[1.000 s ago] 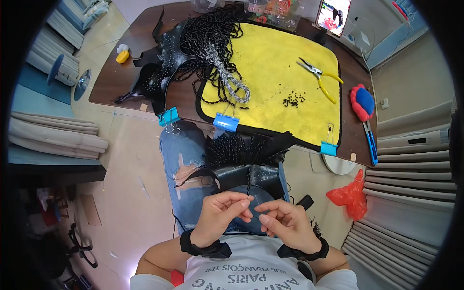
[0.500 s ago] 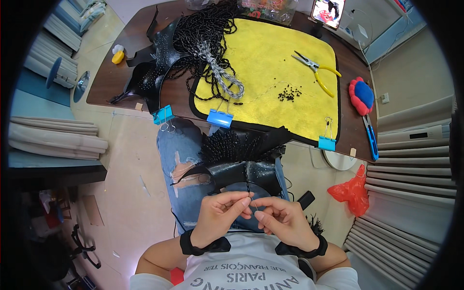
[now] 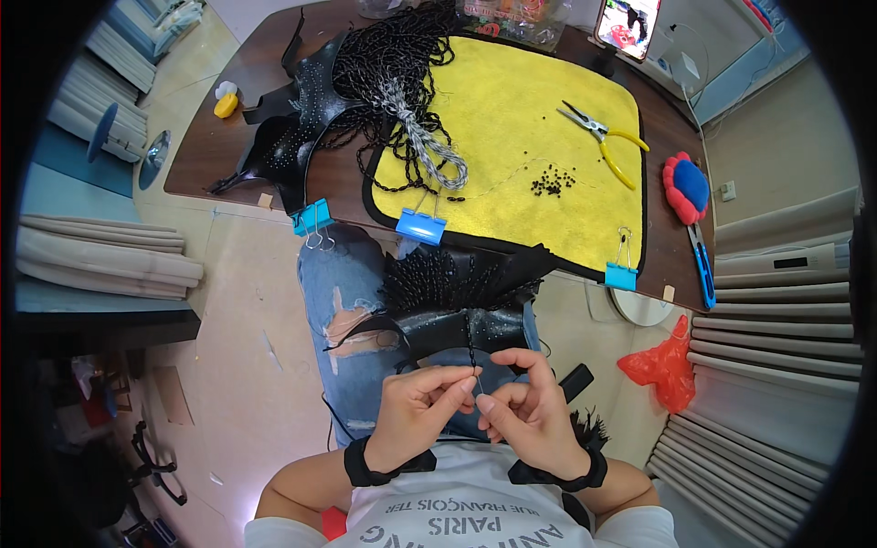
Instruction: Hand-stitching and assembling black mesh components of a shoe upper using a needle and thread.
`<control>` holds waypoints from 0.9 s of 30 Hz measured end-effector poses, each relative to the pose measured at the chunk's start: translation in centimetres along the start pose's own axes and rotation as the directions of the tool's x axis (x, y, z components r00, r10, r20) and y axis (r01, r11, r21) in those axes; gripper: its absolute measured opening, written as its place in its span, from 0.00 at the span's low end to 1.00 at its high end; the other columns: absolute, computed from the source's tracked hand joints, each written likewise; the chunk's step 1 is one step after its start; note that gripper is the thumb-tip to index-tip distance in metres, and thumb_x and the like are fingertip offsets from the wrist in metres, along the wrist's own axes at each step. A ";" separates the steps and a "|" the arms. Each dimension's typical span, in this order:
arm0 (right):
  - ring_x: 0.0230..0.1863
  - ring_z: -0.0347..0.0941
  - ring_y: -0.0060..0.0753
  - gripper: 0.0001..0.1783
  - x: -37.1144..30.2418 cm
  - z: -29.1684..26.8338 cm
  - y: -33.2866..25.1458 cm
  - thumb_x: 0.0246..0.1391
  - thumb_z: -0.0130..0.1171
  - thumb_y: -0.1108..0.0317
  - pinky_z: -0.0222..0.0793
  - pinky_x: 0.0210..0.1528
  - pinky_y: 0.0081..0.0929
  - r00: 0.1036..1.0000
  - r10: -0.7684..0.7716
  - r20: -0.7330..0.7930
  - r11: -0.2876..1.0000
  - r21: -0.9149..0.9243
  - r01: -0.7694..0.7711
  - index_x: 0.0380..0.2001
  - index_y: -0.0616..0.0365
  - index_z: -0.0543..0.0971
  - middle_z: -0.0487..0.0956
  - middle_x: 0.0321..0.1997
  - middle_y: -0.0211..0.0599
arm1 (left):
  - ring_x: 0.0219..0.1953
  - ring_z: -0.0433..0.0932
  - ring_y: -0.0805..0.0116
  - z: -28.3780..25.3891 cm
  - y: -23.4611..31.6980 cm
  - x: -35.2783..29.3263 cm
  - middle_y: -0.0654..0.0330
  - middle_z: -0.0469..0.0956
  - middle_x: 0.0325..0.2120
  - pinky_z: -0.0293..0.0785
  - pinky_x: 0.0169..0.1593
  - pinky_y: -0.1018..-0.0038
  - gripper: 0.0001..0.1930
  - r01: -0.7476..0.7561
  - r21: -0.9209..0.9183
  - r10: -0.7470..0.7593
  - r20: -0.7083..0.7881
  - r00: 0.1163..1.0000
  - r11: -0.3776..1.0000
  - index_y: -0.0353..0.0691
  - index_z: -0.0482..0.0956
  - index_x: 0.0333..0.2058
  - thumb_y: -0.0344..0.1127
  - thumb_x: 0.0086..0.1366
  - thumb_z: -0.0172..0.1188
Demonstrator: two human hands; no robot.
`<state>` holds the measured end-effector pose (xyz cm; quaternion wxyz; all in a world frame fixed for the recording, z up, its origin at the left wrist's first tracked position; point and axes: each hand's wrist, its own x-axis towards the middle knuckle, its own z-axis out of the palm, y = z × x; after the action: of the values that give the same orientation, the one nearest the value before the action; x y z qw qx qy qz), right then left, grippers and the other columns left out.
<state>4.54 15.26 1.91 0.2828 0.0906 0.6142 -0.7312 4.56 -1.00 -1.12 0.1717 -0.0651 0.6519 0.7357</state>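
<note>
Both hands, left hand (image 3: pixel 413 411) and right hand (image 3: pixel 527 413), grip clamped on a beaded strand (image 3: pixel 470 352) over the lap.

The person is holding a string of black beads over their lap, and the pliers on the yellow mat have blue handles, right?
Not quite. The head view shows the pliers on the yellow mat have yellow handles, not blue. The rest holds: the left hand and right hand pinch a string of black beads over the lap.
</note>
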 end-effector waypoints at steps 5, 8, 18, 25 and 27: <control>0.24 0.71 0.16 0.23 0.4 0.4 0.9 0.54 0.54 0.74 0.66 0.23 0.11 0.984 -0.168 -0.055 0.980 -0.121 0.160 0.50 0.63 0.58 0.74 0.22 0.30 | 0.28 0.77 0.76 0.0 0.4 0.0 0.57 0.78 0.28 0.76 0.32 0.82 0.08 -0.009 0.013 0.008 0.013 1.000 1.000 0.28 0.77 0.38 0.24 0.60 0.55; 0.24 0.71 0.16 0.24 0.8 0.6 1.3 0.54 0.54 0.74 0.66 0.24 0.11 0.959 -0.275 -0.068 0.936 -0.245 0.251 0.50 0.63 0.57 0.75 0.22 0.31 | 0.28 0.77 0.75 0.0 0.5 0.1 0.57 0.78 0.27 0.76 0.32 0.82 0.08 -0.041 0.032 0.041 0.010 0.999 0.999 0.28 0.77 0.38 0.24 0.60 0.55; 0.21 0.70 0.17 0.23 2.4 0.7 1.9 0.54 0.54 0.75 0.65 0.24 0.12 0.910 -0.398 -0.119 0.898 -0.252 0.360 0.50 0.63 0.59 0.76 0.23 0.34 | 0.25 0.77 0.74 -0.1 0.5 0.2 0.56 0.77 0.25 0.74 0.30 0.83 0.08 -0.120 0.145 0.118 0.022 0.993 0.982 0.29 0.78 0.37 0.23 0.60 0.54; 0.18 0.66 0.14 0.16 2.8 0.6 0.1 0.51 0.58 0.74 0.61 0.19 0.13 0.900 -0.409 -0.151 0.853 -0.413 0.319 0.41 0.63 0.67 0.74 0.19 0.30 | 0.22 0.77 0.74 -0.2 0.0 0.1 0.57 0.77 0.22 0.72 0.26 0.82 0.07 -0.158 0.219 0.166 -0.019 0.986 0.963 0.31 0.79 0.35 0.25 0.58 0.56; 0.16 0.65 0.14 0.11 3.4 0.4 -1.0 0.48 0.61 0.73 0.60 0.17 0.14 0.857 -0.499 -0.127 0.744 -0.570 0.348 0.34 0.63 0.72 0.73 0.18 0.30 | 0.22 0.77 0.74 -0.3 0.0 0.2 0.57 0.77 0.21 0.72 0.26 0.82 0.07 -0.174 0.246 0.183 -0.017 0.983 0.954 0.31 0.79 0.34 0.24 0.57 0.56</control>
<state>1.25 13.96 1.21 0.0342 -0.0346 0.8276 -0.5592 4.28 -1.21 -1.20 0.0981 0.0010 0.7437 0.6612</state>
